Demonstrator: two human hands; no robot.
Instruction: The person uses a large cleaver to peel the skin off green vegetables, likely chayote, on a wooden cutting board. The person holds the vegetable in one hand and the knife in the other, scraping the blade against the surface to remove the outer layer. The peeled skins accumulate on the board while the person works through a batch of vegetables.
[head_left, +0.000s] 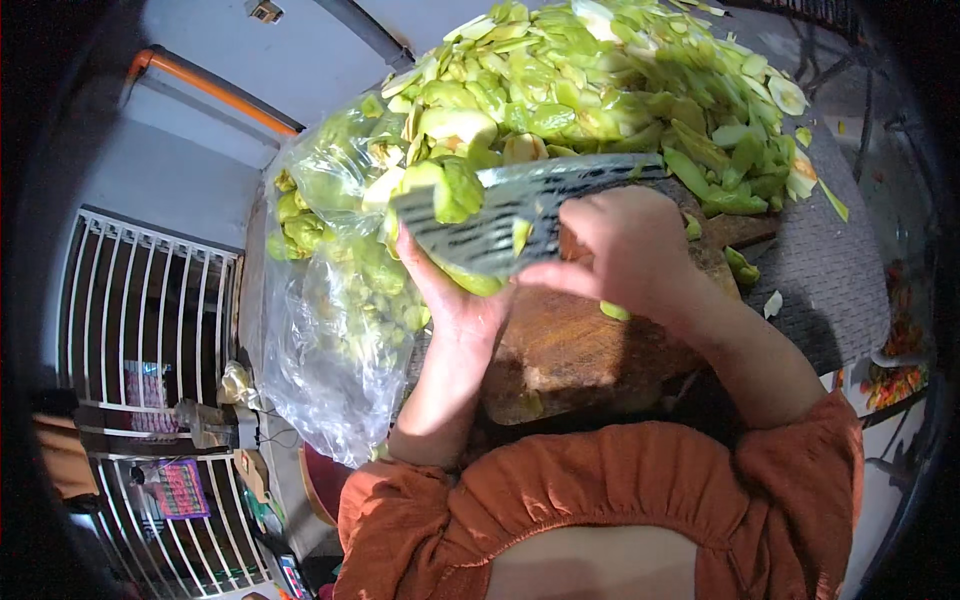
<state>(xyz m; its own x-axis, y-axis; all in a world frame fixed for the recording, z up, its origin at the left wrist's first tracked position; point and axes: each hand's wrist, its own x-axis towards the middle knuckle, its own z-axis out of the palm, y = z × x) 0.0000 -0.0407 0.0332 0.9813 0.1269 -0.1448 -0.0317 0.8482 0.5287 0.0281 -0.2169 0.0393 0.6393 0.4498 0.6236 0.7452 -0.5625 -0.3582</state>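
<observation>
My right hand is closed on the handle of a wide-bladed cleaver, whose blurred blade points left. Behind and beneath the blade, my left hand holds a green chayote-like vegetable, mostly hidden by the steel. Green bits cling to the blade, and another green piece lies at its upper left. Below both hands is a thick wooden chopping board. A big heap of sliced green vegetable rises just beyond the cleaver.
To the left stands a clear plastic bag with many whole green vegetables inside. Loose slices lie on the grey textured surface at right. White window bars and an orange pipe are on the left.
</observation>
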